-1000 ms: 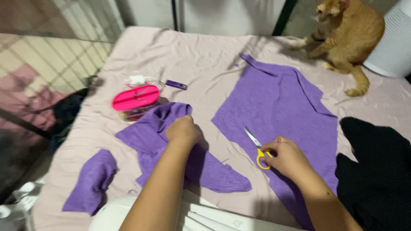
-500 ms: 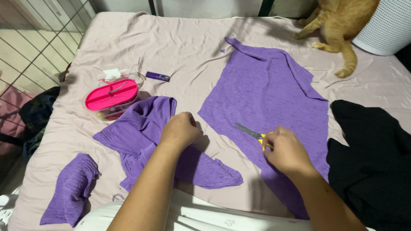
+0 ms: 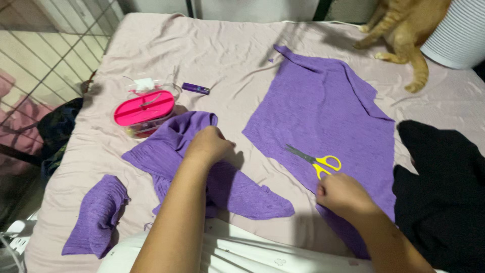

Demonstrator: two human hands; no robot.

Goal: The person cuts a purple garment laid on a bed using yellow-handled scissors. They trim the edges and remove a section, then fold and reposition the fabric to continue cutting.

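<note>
My left hand [image 3: 208, 145] rests in a fist on a crumpled purple fabric piece [image 3: 174, 151], its fingers closed into the cloth. Yellow-handled scissors [image 3: 316, 161] lie loose on a large flat purple fabric piece [image 3: 323, 111], blades pointing up-left. My right hand [image 3: 344, 194] sits just below the scissor handles with fingers curled, apart from them and holding nothing I can see. Everything lies on a pale pink sheet [image 3: 222, 55].
A clear box with a pink lid [image 3: 144, 108] and a small purple tube [image 3: 195, 89] lie at the left. A small purple scrap [image 3: 96, 215] is near the front left, black cloth [image 3: 444, 192] at the right. An orange cat [image 3: 399, 25] and a white ribbed container [image 3: 457, 30] sit at the back right.
My right hand has let go of the scissors and drawn back toward me; they now lie on the flat fabric. My left hand stays on the crumpled piece.
</note>
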